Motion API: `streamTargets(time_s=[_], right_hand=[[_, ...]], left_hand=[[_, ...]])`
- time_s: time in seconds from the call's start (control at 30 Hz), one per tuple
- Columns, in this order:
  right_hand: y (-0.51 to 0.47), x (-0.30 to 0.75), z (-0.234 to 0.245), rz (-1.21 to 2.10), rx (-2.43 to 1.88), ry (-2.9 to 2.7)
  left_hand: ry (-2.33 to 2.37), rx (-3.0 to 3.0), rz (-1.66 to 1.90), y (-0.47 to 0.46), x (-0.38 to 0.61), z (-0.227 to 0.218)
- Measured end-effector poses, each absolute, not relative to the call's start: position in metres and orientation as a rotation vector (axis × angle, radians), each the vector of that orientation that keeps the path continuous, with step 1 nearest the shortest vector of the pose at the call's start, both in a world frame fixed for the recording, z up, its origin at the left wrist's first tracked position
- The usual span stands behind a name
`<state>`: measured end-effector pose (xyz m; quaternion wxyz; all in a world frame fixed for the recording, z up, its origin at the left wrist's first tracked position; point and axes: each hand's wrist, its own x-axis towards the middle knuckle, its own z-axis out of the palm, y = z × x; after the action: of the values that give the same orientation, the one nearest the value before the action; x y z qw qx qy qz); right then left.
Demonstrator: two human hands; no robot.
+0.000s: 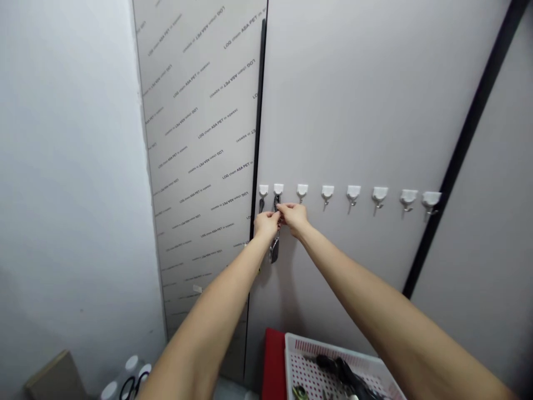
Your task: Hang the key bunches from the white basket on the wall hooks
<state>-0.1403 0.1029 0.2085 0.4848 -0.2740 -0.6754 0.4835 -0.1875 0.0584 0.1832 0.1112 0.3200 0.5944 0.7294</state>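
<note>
Closest to me, at the bottom edge, sits a white perforated basket point(293, 355) with dark tools point(345, 371) in it, and a red block point(273, 361) touches its left side. Both my forearms reach up from here to the grey panel point(353, 111).

Left of that panel stands a board under protective film point(200, 139). It is printed over and over with slanted, upside-down lines that read "LOG chem ASA PET"; the smaller words after them are too fine for me to read.

A row of eight white hooks point(353, 192) runs across the grey panel. The metal utensil point(273, 250) hangs at the second hook point(278, 189) from the left. It has a dark handle on top and a shiny, rounded steel end pointing down.

My left hand point(266, 224) has its grip closed round the handle just under that hook. My right hand point(296, 216) pinches the handle's top at the hook itself, fingertips touching the left hand's.
</note>
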Motion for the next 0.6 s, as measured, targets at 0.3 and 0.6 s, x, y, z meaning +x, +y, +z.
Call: streamTargets(time_s=[0.3, 0.6], right_hand=[[0.116, -0.139, 0.186, 0.908, -0.68, -1.842], [0.108, -0.009, 0.099, 0.838, -0.76, -2.27]], left_hand=[[2.018, 1.051, 2.07, 0.061, -0.194, 0.165], [1.999, 1.171, 1.952, 0.021, -0.147, 0.099]])
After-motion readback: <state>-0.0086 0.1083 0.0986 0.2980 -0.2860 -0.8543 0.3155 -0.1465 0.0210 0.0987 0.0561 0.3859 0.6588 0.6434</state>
